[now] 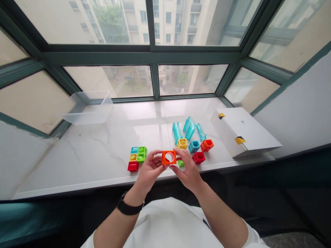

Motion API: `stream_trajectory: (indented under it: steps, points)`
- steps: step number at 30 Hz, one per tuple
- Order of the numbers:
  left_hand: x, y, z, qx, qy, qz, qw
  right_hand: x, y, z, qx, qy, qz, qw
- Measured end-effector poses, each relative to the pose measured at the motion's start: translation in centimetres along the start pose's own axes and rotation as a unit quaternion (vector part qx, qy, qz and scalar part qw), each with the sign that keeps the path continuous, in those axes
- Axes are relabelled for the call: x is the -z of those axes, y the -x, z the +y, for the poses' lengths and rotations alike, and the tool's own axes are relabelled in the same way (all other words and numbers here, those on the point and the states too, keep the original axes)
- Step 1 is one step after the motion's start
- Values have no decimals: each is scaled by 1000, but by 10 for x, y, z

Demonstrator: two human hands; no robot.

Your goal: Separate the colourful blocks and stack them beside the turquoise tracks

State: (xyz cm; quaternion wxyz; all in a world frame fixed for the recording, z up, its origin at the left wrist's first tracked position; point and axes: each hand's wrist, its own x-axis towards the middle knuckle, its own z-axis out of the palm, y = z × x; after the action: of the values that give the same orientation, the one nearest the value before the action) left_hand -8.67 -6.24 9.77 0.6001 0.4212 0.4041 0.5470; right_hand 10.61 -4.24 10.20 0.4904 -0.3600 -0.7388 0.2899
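An orange plastic block [164,157] is being held up between the left hand [149,169] and the right hand [187,174], with fingers from each hand pressing against opposite sides. The block is hollow and square-faced. A round hole is facing upward toward the head camera, and a pale surface is showing through it. The block is sitting roughly level.

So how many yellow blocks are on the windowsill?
2. One yellow block sits among the coloured blocks left of the left hand; the other sits just beyond the right hand, near the clear blue tubes. Another could hide behind the hands.
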Motion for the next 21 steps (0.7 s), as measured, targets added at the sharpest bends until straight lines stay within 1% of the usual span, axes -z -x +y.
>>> stream_trajectory:
  steps: [3,8,10,12,14,17,19,21]
  points:
    - [-12,-1,1,-2,-7,-21,1000,18,-2,-1,-4,2,-4,1000]
    - [-31,-5,-3,3,-20,-57,998,49,0,6,-18,40,-39,998]
    - [-39,-9,-7,-3,-24,-79,997,61,3,10,-29,53,-49,997]
    - [-48,-14,-10,-14,-49,-106,993,73,7,15,-45,62,-46,996]
    - [-58,-21,-10,-35,-107,-125,986,88,13,22,-69,65,-26,995]
    - [-75,-37,-6,-90,-221,-123,963,113,24,36,-117,64,15,991]
    - [-88,-54,-5,-133,-294,-121,939,130,33,49,-151,64,50,985]
    - [-103,-75,-6,-170,-365,-128,906,146,40,64,-176,70,94,977]
